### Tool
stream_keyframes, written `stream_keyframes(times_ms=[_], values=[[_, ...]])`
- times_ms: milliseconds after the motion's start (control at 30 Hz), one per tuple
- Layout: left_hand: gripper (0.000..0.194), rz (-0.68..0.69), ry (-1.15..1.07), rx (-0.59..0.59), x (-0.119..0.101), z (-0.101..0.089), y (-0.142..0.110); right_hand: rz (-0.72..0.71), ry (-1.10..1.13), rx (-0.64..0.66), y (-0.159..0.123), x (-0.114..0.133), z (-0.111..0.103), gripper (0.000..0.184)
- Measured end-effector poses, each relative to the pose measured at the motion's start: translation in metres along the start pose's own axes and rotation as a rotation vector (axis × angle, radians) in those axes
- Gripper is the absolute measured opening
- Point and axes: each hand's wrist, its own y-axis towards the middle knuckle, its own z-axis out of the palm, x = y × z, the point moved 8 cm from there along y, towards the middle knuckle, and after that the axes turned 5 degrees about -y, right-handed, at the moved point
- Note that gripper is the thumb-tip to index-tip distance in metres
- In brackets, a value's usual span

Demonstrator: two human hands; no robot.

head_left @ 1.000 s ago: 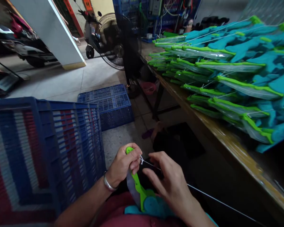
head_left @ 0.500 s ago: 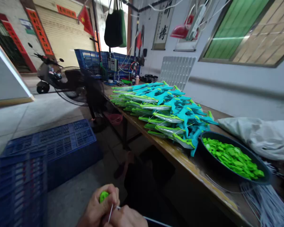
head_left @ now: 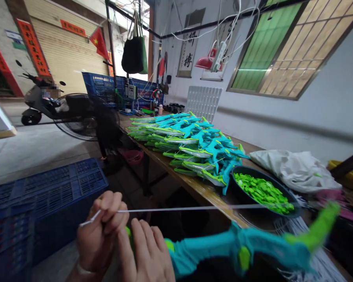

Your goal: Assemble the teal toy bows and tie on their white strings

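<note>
My left hand (head_left: 101, 231) is closed in a fist low in the view, pinching a white string (head_left: 179, 209). The string runs taut to the right, toward the far end of a teal toy bow (head_left: 253, 248) with green tips. The bow lies across the bottom of the view, its near green end tucked between my hands. My right hand (head_left: 148, 252) sits against the left one, fingers together and wrapped over that near end. A silver bracelet shows on my left wrist.
A long wooden table (head_left: 206, 192) carries a pile of teal and green bows (head_left: 188, 145), a black bowl of green parts (head_left: 261, 192), a white plastic bag (head_left: 294, 170) and a bundle of white strings (head_left: 326, 250). Blue crates (head_left: 47, 196) stand on the floor at left, with a fan (head_left: 79, 117) and scooter (head_left: 38, 103) behind.
My view has swung up and right from my lap to the table. My hands have risen, the string is now pulled taut, and the bow stretches out to the right.
</note>
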Motion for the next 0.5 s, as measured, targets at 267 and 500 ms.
stream_keyframes(times_ms=[267, 500], values=[[0.023, 0.198, 0.118, 0.003, -0.034, 0.005, 0.002, -0.563, -0.116, 0.503, 0.051, 0.01, 0.037, 0.052], [0.059, 0.461, 0.749, -0.184, -0.122, -0.046, -0.062, -0.692, -0.281, 0.632, 0.163, -0.081, 0.087, 0.023]])
